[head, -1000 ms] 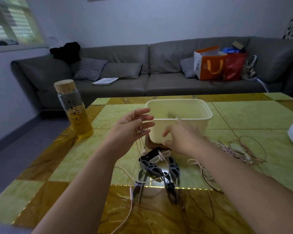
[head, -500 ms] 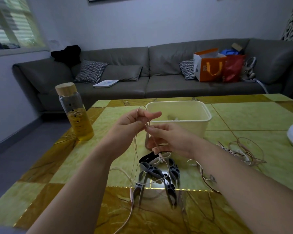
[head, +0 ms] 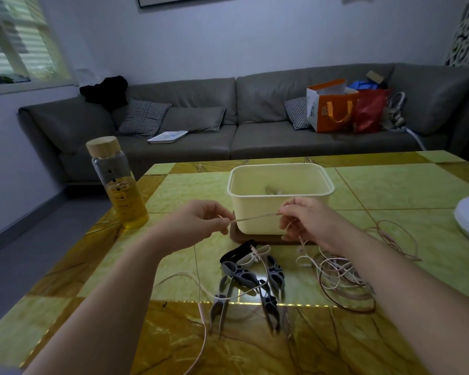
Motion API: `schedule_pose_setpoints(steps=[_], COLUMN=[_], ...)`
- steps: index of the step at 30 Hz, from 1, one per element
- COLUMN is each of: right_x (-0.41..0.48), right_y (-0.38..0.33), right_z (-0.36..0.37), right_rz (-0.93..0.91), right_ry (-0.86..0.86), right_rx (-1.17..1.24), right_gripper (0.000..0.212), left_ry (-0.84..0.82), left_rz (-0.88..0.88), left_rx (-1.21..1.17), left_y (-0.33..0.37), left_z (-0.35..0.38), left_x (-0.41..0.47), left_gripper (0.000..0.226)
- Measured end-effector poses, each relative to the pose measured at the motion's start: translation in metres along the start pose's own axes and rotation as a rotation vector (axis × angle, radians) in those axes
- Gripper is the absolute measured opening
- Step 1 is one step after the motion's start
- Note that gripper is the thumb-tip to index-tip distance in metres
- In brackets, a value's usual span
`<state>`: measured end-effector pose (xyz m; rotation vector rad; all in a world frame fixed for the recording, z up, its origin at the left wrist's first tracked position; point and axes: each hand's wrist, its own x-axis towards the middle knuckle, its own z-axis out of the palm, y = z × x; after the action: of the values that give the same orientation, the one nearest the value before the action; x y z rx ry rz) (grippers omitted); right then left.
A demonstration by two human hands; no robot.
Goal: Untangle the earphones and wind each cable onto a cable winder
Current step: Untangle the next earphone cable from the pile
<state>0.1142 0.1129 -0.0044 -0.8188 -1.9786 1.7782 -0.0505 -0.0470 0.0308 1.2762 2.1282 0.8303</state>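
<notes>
Now the left hand (head: 198, 224) and right hand (head: 310, 223) stand apart, where half a second ago they met. Each pinches the pink earphone cable (head: 256, 217), drawn taut between them before the cream tub (head: 257, 229). Cable winders (head: 251, 274) lie on the table (head: 390, 185) below, with the tangled earphones (head: 341, 277) just right of them.

A grey sofa (head: 228, 136) runs along the far pale wall (head: 228, 36), a checked cushion (head: 144, 117) on it. A window with blinds (head: 19, 50) admits dim daylight at far left. Grey floor (head: 25, 253) lies left of the green-and-gold marble table (head: 390, 185).
</notes>
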Motion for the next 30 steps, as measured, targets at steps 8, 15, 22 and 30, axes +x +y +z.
schedule_pose_setpoints(steps=[8, 15, 22, 30], right_x=[0.0, -0.006, -0.009, -0.007], right_y=[0.026, 0.025, 0.012, 0.021], right_z=[-0.017, -0.011, -0.01, -0.006], right_rz=[0.12, 0.147, 0.113, 0.125], right_ry=[-0.033, -0.168, -0.223, -0.175], right_rx=[-0.268, -0.286, -0.223, -0.077], right_gripper=[0.017, 0.034, 0.026, 0.023], left_ry=[0.31, 0.477, 0.449, 0.082], left_rz=[0.101, 0.188, 0.23, 0.116], left_rx=[-0.038, 0.048, 0.191, 0.55], left_y=[-0.01, -0.011, -0.005, -0.024], left_z=[-0.001, 0.003, 0.012, 0.064], left_x=[0.008, 0.021, 0.036, 0.029], left_gripper=[0.004, 0.009, 0.012, 0.016])
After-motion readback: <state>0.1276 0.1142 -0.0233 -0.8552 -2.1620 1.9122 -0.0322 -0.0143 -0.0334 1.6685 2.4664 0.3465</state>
